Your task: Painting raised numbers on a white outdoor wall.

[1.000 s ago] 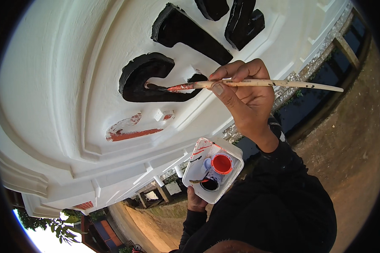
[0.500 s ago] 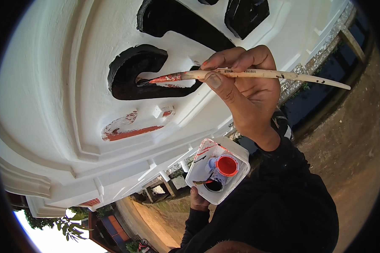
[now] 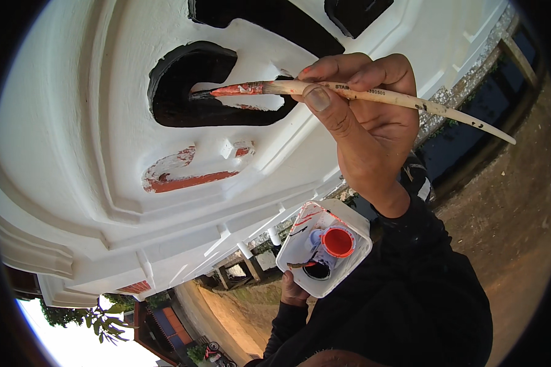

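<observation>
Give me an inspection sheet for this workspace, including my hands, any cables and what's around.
Surface: white moulded wall with a raised black curved shape and a patchy red-and-white shape below it.
Job's things: slim pale-handled paintbrush, red-smeared, its tip at the black shape's inner edge; white rectangular tub containing a round red cup and a round dark-filled cup.
Clutter: thin dark-and-red stick-like item by the dark-filled cup; paint smears inside the tub.
Hands: right grips the paintbrush; left holds the tub.
Cables: nothing seen.
Surroundings: brown ground; green foliage.
</observation>
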A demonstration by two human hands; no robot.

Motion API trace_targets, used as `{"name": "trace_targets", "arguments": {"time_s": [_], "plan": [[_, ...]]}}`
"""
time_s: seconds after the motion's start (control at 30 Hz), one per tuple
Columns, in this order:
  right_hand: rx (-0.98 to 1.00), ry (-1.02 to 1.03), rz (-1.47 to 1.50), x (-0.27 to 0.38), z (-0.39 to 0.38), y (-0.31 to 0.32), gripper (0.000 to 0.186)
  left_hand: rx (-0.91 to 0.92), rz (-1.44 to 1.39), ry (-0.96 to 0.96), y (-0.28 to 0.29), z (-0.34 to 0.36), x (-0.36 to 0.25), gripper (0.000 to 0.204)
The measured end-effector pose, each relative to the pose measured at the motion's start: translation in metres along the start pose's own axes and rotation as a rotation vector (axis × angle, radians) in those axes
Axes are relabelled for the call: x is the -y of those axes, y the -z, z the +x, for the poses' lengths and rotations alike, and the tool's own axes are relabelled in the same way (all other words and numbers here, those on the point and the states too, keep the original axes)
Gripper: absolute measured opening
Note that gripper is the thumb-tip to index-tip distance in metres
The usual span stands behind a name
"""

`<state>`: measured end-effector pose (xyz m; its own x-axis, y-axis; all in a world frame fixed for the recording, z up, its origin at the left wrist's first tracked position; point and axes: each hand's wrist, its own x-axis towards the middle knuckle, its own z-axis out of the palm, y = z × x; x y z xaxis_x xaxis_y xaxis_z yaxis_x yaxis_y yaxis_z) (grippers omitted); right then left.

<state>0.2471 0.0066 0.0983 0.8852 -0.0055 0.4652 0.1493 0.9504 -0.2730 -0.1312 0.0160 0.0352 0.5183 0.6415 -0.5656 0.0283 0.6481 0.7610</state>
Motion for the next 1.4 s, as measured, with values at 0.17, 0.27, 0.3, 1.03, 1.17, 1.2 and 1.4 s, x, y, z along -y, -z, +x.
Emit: {"name": "trace_targets", "arguments": {"time_s": [0.17,0.27,0.3,1.03,1.17,1.2,1.4], "plan": [[0.019,-0.049,-0.018,-0.003,-0.008,0.002,0.027,0.014,0.012,-0.024,-0.004,0.004,-0.003,0.099],[0.009,-0.019,-0.092,0.004,-0.001,0.001,0.030,0.014,0.008,-0.012,0.003,0.000,-0.003,0.098],[0.010,-0.016,-0.091,0.002,-0.001,0.000,0.030,0.009,0.013,-0.010,0.004,0.002,-0.005,0.098],[0.078,-0.003,-0.126,-0.002,-0.015,0.007,0.028,-0.029,0.091,0.047,0.038,0.000,0.010,0.105],[0.063,0.018,-0.065,-0.003,-0.008,0.004,0.028,-0.031,0.084,0.084,0.029,0.005,0.006,0.108],[0.114,0.010,-0.094,-0.006,-0.007,0.003,0.028,-0.037,0.109,0.077,0.028,0.007,0.005,0.109],[0.033,0.058,-0.209,0.002,-0.027,0.012,0.032,0.039,-0.116,0.048,0.044,0.009,0.016,0.096]]}}
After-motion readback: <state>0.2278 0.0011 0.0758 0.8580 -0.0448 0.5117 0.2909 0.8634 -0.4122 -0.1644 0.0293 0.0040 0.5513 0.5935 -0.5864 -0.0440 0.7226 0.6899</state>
